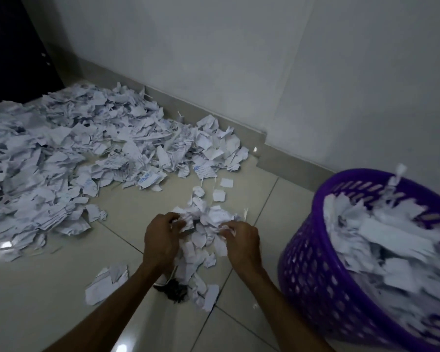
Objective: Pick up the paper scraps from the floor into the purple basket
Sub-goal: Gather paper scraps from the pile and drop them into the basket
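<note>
Glossy tiled floor (48, 288) (dim), grey wall (214, 47), paper scraps (61, 148), purple basket (305, 262)

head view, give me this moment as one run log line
left hand: grips scraps | right hand: grips scraps | bunch of scraps: held between hands | purple basket: right, heaped | floor pile: remains

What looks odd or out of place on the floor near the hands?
A dark, frayed clump lies on the tiles under the left forearm, among white paper scraps. It is not paper; what it is cannot be told. The purple basket also stands tilted.
</note>
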